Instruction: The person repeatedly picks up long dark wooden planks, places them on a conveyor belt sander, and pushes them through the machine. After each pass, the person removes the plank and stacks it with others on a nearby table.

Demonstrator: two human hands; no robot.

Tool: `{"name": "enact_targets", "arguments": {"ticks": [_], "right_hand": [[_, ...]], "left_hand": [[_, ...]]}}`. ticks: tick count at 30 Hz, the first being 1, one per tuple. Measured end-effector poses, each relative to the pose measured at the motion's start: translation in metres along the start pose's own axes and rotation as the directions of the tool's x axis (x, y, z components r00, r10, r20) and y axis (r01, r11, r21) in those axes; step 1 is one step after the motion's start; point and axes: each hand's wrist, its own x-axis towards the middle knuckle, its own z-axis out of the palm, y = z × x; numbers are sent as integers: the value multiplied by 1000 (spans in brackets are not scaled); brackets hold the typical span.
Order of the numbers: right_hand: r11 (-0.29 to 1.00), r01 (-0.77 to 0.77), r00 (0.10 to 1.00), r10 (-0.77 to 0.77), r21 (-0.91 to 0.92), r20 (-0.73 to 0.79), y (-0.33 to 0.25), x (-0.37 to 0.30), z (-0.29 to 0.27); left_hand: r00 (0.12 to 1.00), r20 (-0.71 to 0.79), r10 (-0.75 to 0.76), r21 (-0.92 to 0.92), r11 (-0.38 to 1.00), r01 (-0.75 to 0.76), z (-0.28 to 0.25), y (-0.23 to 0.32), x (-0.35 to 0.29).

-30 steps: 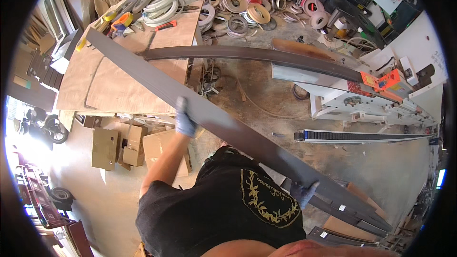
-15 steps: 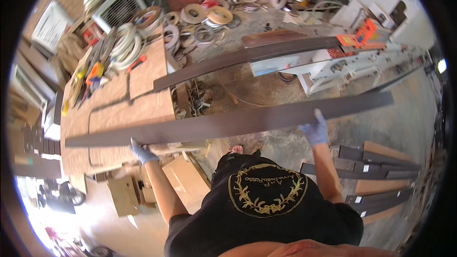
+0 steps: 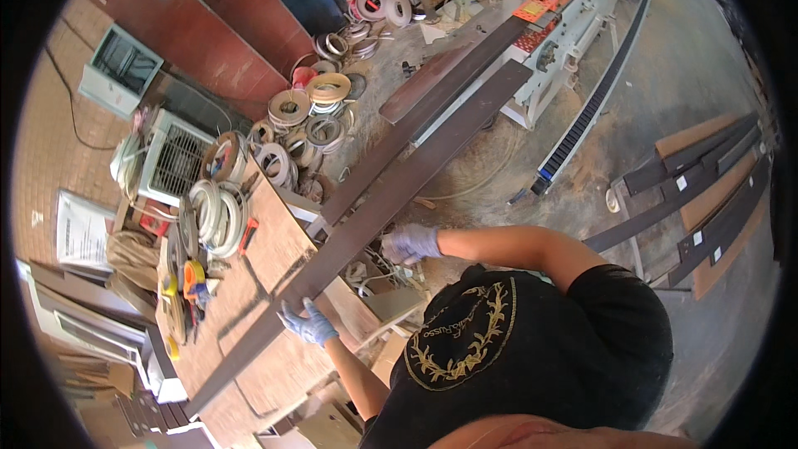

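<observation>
A long dark brown board (image 3: 407,179) slants from the wooden worktable at lower left toward a white machine at upper right. My left hand (image 3: 307,324), in a bluish glove, lies on its near edge with fingers spread over the top. Close beside that edge, farther right, is my gloved right hand (image 3: 411,244); its fingers are curled together and nothing shows in them. Whether it touches the board is hard to make out. A second dark board (image 3: 465,79) runs alongside, just beyond the first, its far end at the machine's orange part.
The worktable (image 3: 353,312) carries coiled white strips (image 3: 220,220) and hand tools (image 3: 195,278). Rolls of banding (image 3: 328,87) litter the floor behind. The machine (image 3: 573,41) stands at upper right, with a black roller track (image 3: 586,120) beside it. Stacked boards (image 3: 723,224) lie far right.
The board has swung from nearly level to a steep slant, its right end now farther away. My right hand has come off its right part and moved left. The view has turned.
</observation>
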Motion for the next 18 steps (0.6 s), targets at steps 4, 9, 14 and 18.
{"name": "enact_targets", "arguments": {"ticks": [4, 9, 14, 18], "right_hand": [[999, -14, 1000, 14, -29, 0, 33, -32, -12], [995, -24, 960, 50, 99, -275, 69, -79, -83], [971, -112, 736, -63, -213, -674, 199, -108, -191], [743, -500, 581, -93, -445, -808, 276, -141, -206]], "left_hand": [[995, 95, 3, 105, 994, -13, 12, -18, -6], [977, 201, 67, 256, 959, -119, 22, -11, -4], [933, 355, 66, 363, 910, -202, 29, 20, 7], [918, 396, -27, 414, 897, -152, 28, 32, 13]]}}
